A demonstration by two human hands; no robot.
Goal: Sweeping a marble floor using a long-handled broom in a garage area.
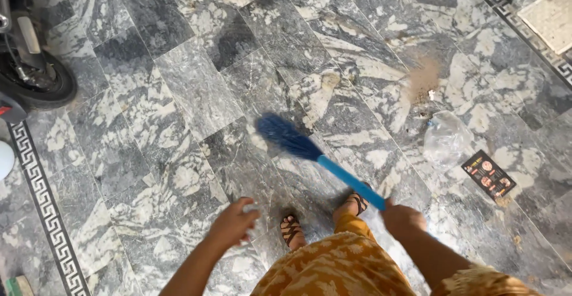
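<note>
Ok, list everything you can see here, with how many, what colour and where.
Floor: one, grey and white marble tiles, patterned border strips at left and top right.
Broom: one, blue bristles and handle, centre, blurred.
Dirt pile: one, brown, upper right.
Plastic bag: one, clear, right of the broom.
Leaflet: one, black with pictures, right.
Wheel: one, black, top left, part of a vehicle.
Floor hatch: one, pale, top right corner.
Sandals: two, dark, on the feet, bottom centre.
Garment: one, orange patterned, bottom.
Left hand: empty, fingers curled.
Right hand: grips the broom handle.
</note>
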